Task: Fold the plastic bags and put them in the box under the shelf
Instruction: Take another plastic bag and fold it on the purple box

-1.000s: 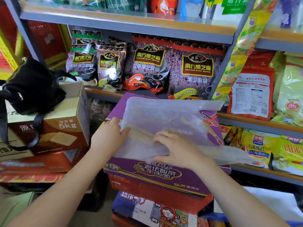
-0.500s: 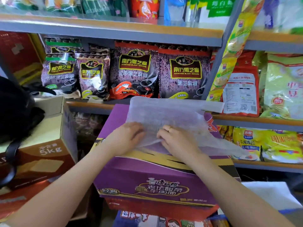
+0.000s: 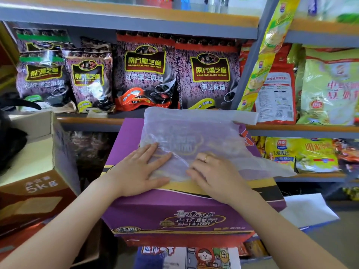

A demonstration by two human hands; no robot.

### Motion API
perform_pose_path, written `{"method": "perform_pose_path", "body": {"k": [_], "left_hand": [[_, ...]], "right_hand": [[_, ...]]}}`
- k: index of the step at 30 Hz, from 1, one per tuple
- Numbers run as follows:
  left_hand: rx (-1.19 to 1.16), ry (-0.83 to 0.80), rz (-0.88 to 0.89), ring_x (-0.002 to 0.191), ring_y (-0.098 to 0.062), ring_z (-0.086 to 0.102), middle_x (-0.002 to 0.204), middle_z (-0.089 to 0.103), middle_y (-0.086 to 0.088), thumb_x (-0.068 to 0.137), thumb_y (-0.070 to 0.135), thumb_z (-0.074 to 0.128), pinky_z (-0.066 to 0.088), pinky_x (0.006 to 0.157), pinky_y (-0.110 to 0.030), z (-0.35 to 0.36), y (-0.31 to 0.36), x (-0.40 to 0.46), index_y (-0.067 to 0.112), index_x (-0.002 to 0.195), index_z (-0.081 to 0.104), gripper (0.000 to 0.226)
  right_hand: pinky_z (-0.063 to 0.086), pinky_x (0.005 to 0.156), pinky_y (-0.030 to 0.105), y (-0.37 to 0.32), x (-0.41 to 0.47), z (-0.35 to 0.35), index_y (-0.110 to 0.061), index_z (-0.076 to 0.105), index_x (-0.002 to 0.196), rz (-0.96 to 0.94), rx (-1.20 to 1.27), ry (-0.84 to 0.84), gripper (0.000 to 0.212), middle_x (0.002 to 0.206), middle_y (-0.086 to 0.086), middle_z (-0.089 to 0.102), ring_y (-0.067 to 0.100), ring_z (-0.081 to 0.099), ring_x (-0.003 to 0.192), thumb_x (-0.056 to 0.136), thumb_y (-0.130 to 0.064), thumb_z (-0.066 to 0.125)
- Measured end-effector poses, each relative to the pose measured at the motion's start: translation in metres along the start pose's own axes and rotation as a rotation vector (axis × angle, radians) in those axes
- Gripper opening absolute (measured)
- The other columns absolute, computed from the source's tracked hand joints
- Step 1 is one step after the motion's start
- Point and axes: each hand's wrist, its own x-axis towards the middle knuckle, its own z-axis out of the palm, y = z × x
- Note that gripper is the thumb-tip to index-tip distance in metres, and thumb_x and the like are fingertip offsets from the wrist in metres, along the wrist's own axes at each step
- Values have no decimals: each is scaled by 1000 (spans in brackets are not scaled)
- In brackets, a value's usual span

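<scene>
A translucent white plastic bag (image 3: 194, 131) lies spread on top of a purple carton (image 3: 174, 216) in front of the shelf. My left hand (image 3: 141, 169) lies flat on the bag's near left corner, fingers straight, pressing it down. My right hand (image 3: 215, 173), with a ring on one finger, sits at the bag's near edge; its fingers are bent and their tips are tucked into the plastic there. One flap of the bag trails off to the right, past the carton's edge.
An open brown cardboard box (image 3: 38, 171) marked 5kg stands at the left, with a black bag (image 3: 9, 138) on it. Dark sesame packets (image 3: 145, 74) and yellow packets (image 3: 303, 154) fill the shelves behind. Another white plastic sheet (image 3: 308, 210) lies low right. More cartons are stacked under the purple one.
My left hand slid from the bag's left edge onto the bag and now lies flat. My right hand stayed at the near edge. The view has moved closer.
</scene>
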Motion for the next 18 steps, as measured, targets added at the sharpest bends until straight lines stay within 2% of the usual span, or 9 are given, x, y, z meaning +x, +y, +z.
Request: {"method": "perform_pose_path", "body": {"k": [2,4,5,7,9,11,14,16,18], "left_hand": [[21,1,27,141,-14,-17,153,-21,3,47,89,-20,-7,112,-28,0,-2,0,56,120,-32,81],[30,8,38,139,-9,-19,151,-22,7,46,89,-21,-9,111,-26,1,-4,-1,49,124,-32,88],[28,12,34,138,-6,-19,150,-23,10,46,89,-21,-10,110,-25,1,-4,-1,44,128,-31,95],[39,17,15,139,-5,-17,148,-22,12,45,89,-21,-11,110,-24,2,-5,-2,31,139,-23,110],[51,17,-11,140,-6,-15,150,-20,12,45,89,-22,-10,111,-25,2,-4,-2,25,144,-15,118],[22,12,-44,141,-6,-13,152,-16,11,44,88,-25,-8,112,-26,1,-1,-1,24,145,-12,120],[-22,-4,-127,141,-6,-10,154,-13,9,42,85,-30,-4,114,-27,-2,4,-2,22,146,-9,124],[-33,-27,-197,142,-8,-8,155,-11,8,54,85,-22,-2,115,-29,-2,9,-3,20,147,-8,114],[6,-17,-293,143,-12,-5,156,-6,3,81,72,-1,0,116,-32,-4,18,1,16,147,-4,87]], "right_hand": [[51,86,38,-5,4,0,-14,61,115,62,-64,-55,51,116,9,62,28,59,107,90,-43,28],[18,116,36,-4,4,6,-17,23,148,118,-64,-261,81,156,3,21,19,19,143,85,-65,7],[2,117,32,-2,1,9,-22,6,150,157,-66,-371,88,159,-4,0,13,1,146,78,-72,-2],[-9,115,29,5,-4,11,-27,-6,149,214,-85,-456,79,157,-9,-14,8,-12,144,82,-70,-2],[-10,115,28,12,-10,10,-28,-8,149,271,-92,-438,72,157,-8,-15,8,-13,144,86,-63,-1],[-10,114,26,18,-17,6,-26,-7,149,324,-113,-429,80,157,-7,-13,7,-12,144,78,-63,-10],[-9,114,26,33,-33,-3,-20,-4,150,438,-127,-422,63,158,-3,-12,8,-11,145,97,-51,7],[-7,115,28,48,-47,-11,-18,-4,150,531,-153,-393,62,158,-1,-10,10,-9,145,98,-49,8],[-6,116,30,62,-59,-17,-17,-5,150,585,-165,-392,62,158,-1,-11,10,-8,145,99,-48,11]]}}
